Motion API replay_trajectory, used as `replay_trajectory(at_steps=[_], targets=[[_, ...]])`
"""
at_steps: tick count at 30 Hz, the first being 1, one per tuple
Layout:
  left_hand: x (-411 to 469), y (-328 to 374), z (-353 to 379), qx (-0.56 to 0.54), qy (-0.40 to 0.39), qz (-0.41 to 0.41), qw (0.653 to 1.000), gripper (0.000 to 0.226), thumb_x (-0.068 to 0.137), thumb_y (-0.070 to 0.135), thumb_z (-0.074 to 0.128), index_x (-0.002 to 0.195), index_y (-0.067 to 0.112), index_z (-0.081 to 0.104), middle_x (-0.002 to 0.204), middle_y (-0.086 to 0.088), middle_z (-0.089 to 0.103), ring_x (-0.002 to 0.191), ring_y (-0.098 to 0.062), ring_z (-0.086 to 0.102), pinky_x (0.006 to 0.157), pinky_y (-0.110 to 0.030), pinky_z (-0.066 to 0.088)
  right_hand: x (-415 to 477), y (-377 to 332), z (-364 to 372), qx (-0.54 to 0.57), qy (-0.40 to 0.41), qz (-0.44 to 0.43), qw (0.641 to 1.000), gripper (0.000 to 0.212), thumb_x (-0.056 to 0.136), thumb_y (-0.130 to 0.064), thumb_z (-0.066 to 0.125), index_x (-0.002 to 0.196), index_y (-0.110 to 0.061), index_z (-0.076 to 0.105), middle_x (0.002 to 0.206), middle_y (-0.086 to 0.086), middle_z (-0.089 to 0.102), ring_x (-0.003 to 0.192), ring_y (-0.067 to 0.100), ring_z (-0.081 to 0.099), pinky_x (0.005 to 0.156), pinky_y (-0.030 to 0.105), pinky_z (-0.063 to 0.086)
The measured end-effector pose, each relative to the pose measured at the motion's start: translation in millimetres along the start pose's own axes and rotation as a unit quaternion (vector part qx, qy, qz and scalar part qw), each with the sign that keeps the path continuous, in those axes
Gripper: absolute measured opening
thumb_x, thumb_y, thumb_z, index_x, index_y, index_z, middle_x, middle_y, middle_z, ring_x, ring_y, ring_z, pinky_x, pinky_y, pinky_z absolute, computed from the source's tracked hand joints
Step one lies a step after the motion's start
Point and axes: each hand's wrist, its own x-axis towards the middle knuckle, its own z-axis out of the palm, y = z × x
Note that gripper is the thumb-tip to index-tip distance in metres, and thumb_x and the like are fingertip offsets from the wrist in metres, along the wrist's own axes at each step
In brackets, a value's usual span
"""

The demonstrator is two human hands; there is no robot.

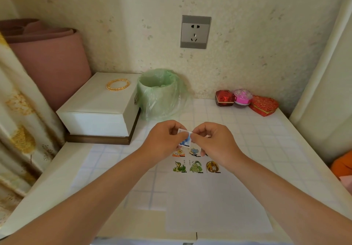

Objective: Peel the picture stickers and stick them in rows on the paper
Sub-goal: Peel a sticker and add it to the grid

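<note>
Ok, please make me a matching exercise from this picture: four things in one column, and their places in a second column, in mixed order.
1 blue sticker
2 gold bangles
3 green snake sticker
4 red heart box

A on the white box
B stuck on the paper
C pinched between left hand and right hand
D at the table's far right corner

Pairs: 1-C, 2-A, 3-B, 4-D

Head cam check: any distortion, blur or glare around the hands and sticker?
Head view: wide-angle bending at the edges, wall socket skewed; light soft and even, no glare; blue sticker pinched between left hand and right hand looks soft, as do the stickers on the paper.
</note>
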Motion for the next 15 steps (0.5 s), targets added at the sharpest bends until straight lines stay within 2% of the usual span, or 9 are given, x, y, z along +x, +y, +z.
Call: replay_trajectory(at_steps=[3, 6, 8, 11, 13, 15], targets=[[0.6, -2.1, 2.8, 0.02, 0.017, 0.011, 1.0, 0.004, 0.09, 0.019, 0.068, 0.086, 0.018, 0.07, 0.061, 0.002, 0.056, 0.055, -0.008, 0.059, 0.071, -0.048, 0.06, -0.1, 0.9, 1.1, -0.032, 0.005, -0.029, 0.999, 0.01, 0.088, -0.025, 0.071, 0.08, -0.03, 0.071, 0.078, -0.01, 0.072, 0.056, 0.0, 0.062, 0.057, 0.016, 0.047], [1.2, -1.6, 1.8, 0.034, 0.028, 0.017, 0.999, 0.007, 0.088, 0.02, 0.068, 0.082, 0.024, 0.069, 0.067, -0.005, 0.055, 0.065, -0.017, 0.057, 0.074, -0.051, 0.058, -0.1, -3.0, 1.9, 0.024, -0.005, -0.008, 1.0, 0.009, 0.089, -0.022, 0.07, 0.081, -0.025, 0.074, 0.081, -0.006, 0.072, 0.051, 0.007, 0.063, 0.052, 0.017, 0.046], [0.0, 0.4, 0.8, 0.022, 0.029, 0.018, 0.999, 0.007, 0.088, 0.019, 0.068, 0.083, 0.023, 0.069, 0.071, -0.01, 0.062, 0.066, -0.019, 0.06, 0.074, -0.05, 0.059, -0.6, -3.6, 0.6, 0.053, -0.003, 0.009, 0.999, 0.009, 0.088, -0.021, 0.071, 0.08, -0.023, 0.075, 0.079, -0.004, 0.072, 0.049, 0.01, 0.062, 0.051, 0.02, 0.046], [-4.0, 3.7, 3.4, 0.005, 0.02, 0.028, 0.999, 0.004, 0.089, 0.017, 0.069, 0.085, 0.019, 0.07, 0.084, -0.02, 0.069, 0.068, -0.023, 0.065, 0.072, -0.046, 0.06, -1.7, 0.8, -1.6, -0.02, 0.035, -0.032, 0.999, 0.01, 0.086, -0.026, 0.072, 0.077, -0.03, 0.073, 0.076, -0.012, 0.072, 0.054, 0.002, 0.061, 0.053, 0.025, 0.048], [-5.8, 3.6, 6.9, 0.01, 0.024, 0.042, 0.999, 0.003, 0.089, 0.019, 0.069, 0.086, 0.018, 0.069, 0.079, -0.02, 0.065, 0.065, -0.023, 0.063, 0.07, -0.045, 0.06, -3.7, 2.1, -0.4, -0.084, 0.066, -0.066, 0.992, 0.008, 0.085, -0.031, 0.072, 0.077, -0.032, 0.072, 0.075, -0.019, 0.07, 0.062, 0.001, 0.062, 0.056, 0.023, 0.05], [-4.7, 0.4, 8.5, 0.026, 0.036, 0.053, 0.998, 0.005, 0.089, 0.022, 0.07, 0.084, 0.021, 0.068, 0.067, -0.007, 0.057, 0.062, -0.018, 0.058, 0.069, -0.049, 0.059, -5.5, 2.6, 2.2, -0.137, 0.094, -0.094, 0.982, 0.008, 0.085, -0.034, 0.072, 0.077, -0.032, 0.071, 0.075, -0.022, 0.068, 0.068, -0.001, 0.061, 0.055, 0.018, 0.044]])
